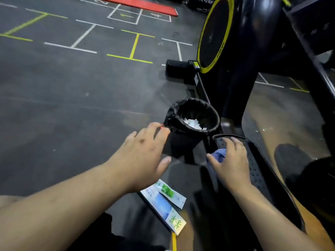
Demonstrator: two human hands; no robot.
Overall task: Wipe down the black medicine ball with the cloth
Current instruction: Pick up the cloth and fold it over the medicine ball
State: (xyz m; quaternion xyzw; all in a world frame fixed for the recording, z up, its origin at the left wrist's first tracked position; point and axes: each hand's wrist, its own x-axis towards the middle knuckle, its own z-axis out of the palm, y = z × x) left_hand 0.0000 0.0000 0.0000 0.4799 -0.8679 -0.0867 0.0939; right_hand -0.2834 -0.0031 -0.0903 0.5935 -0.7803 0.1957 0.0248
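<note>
My right hand grips a crumpled blue cloth, thumb on one side and fingers curled over the top. It rests against the black studded footplate of an exercise machine. My left hand is stretched out with relaxed, spread fingers and holds nothing, its fingertips close to the side of a small bin. A dark rounded shape at the right edge may be the black medicine ball, but it is too dark and blurred to tell.
The bin has a black liner and white tissue inside. A flat wipes packet lies on the floor below my hands. A black machine with a yellow-rimmed wheel fills the right side. Dark gym flooring with painted lines spreads to the left.
</note>
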